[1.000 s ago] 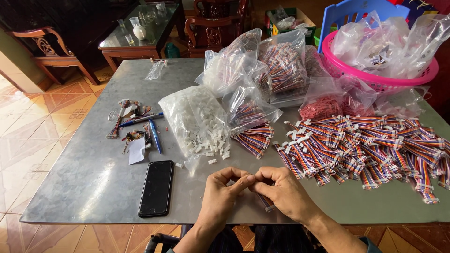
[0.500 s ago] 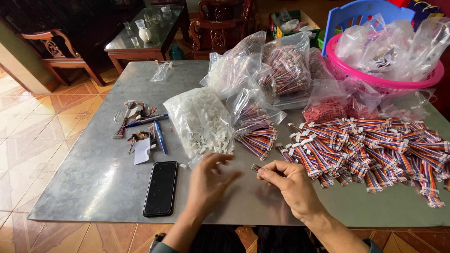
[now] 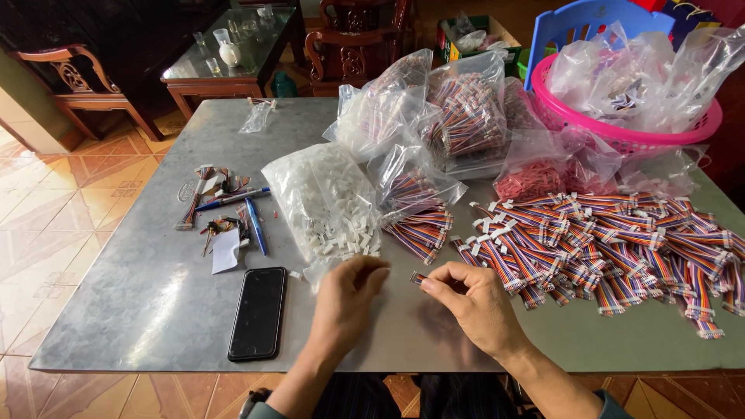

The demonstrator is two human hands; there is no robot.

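Since a moment ago the left hand (image 3: 345,299) has drawn back from the right hand (image 3: 473,306), fingers loosely curled on nothing visible; the right pinches a short ribbon cable (image 3: 419,278) near the table's (image 3: 140,302) front edge. Just beyond lie a bag of white connectors (image 3: 322,198) and a heap of finished cables (image 3: 613,240), blocking nothing.

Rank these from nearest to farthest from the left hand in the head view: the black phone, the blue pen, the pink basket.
From the left hand:
1. Black phone, just to its left, on the table.
2. Blue pen, farther back on the left.
3. Pink basket, far corner on the right.
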